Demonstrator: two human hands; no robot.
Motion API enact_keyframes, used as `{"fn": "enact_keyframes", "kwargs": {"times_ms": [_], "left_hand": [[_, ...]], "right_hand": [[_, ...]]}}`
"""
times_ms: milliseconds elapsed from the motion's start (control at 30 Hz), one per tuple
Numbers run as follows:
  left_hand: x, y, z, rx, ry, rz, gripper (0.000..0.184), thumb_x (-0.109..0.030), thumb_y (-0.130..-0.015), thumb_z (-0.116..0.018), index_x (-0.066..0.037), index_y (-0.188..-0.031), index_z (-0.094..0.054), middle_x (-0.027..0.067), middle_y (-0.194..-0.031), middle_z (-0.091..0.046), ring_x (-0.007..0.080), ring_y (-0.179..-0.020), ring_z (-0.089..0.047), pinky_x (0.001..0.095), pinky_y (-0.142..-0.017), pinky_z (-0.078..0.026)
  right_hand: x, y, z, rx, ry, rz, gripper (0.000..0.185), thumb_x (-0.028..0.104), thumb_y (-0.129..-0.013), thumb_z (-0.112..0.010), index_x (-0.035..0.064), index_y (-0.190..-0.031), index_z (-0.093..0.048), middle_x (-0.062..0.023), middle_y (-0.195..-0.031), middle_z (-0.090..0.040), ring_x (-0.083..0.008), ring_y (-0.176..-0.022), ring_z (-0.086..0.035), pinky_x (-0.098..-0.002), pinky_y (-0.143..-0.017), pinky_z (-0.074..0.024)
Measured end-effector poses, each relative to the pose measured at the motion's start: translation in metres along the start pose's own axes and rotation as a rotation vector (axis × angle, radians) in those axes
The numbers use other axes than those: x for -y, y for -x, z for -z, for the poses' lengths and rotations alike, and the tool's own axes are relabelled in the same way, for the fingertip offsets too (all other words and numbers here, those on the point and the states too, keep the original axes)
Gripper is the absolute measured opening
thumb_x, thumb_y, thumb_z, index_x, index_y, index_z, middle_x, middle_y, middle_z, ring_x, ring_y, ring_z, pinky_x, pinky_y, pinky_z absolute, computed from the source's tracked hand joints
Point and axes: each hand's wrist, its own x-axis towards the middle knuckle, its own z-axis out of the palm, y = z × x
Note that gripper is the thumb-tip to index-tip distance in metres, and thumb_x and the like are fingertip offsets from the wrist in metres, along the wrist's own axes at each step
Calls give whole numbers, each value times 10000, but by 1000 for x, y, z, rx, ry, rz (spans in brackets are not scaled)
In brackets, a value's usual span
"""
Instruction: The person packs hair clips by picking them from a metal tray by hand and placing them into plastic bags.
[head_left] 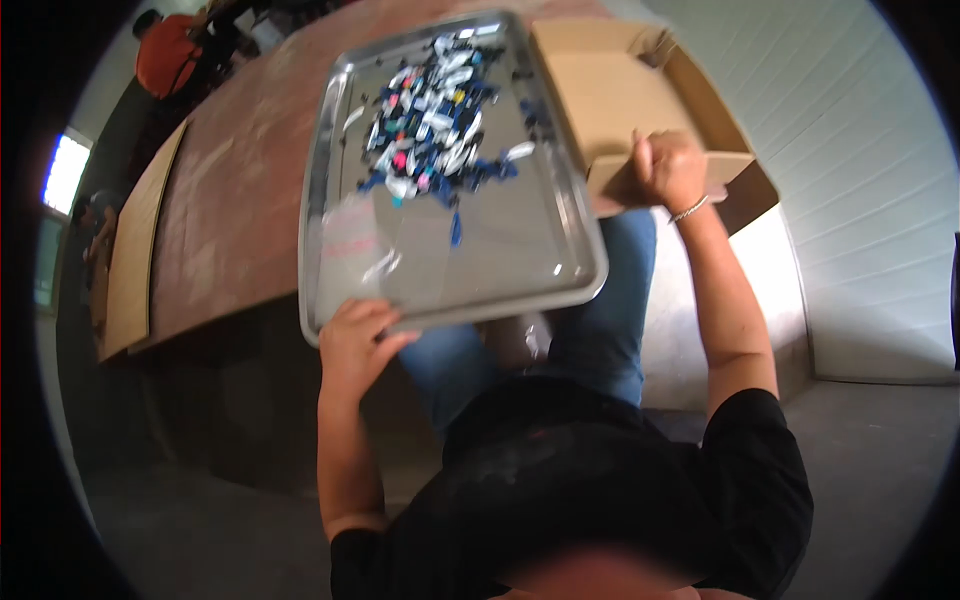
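Observation:
A large metal tray (480, 300) lies at the table's edge, partly over my lap. On it is a heap of small mixed pieces (430, 120), white, dark blue and black, with a few pink, teal and yellow ones. My left hand (358, 335) rests on the tray's near left corner, fingers over the rim and thumb spread. Near that hand, a clear plastic bag (348, 232) with pinkish print lies in the tray. My right hand (668, 172), with a bracelet at the wrist, is closed at the near wall of an open cardboard box (610, 95). What its fingers hold is hidden.
The reddish tabletop (230, 210) stretches away to the left, with a wooden board (145, 240) along its far left side. A person in an orange top (165, 55) is at the upper left. A white panelled wall (850, 150) stands to the right.

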Motion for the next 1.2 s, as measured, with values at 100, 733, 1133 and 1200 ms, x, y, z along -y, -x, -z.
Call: {"fn": "enact_keyframes", "kwargs": {"times_ms": [100,733,1133,1200], "left_hand": [[9,5,-10,-30,-101,-64,299,-271,-652,-769,-51,-839,-694,81,-870,-656,256,-804,-610,332,-686,-490],[-7,43,-42,-392,-201,76,299,-277,-696,-705,-143,-955,-638,34,-881,-611,239,-884,-570,397,-810,-404],[-13,35,-58,-470,-225,-39,322,-144,-705,-683,-89,-1017,-625,65,-939,-620,262,-912,-550,392,-851,-381],[-10,35,-61,-491,-244,-60,329,-145,-711,-678,-88,-1030,-623,62,-952,-623,260,-919,-550,391,-858,-379]], "right_hand": [[-4,11,-4,-17,71,-17,363,245,-849,-586,55,-542,-551,-145,-572,-556,-332,-539,-539,-418,-529,-441],[59,61,180,332,-325,-77,220,-125,-776,-566,-20,-965,-612,-184,-1085,-625,-311,-1061,-586,-378,-907,-465],[174,39,217,276,-759,259,216,8,-669,-728,1,-863,-632,-117,-831,-644,-251,-664,-633,-311,-563,-521],[180,26,217,280,-806,323,204,3,-679,-715,-7,-865,-632,-121,-818,-646,-247,-665,-638,-307,-563,-522]]}}
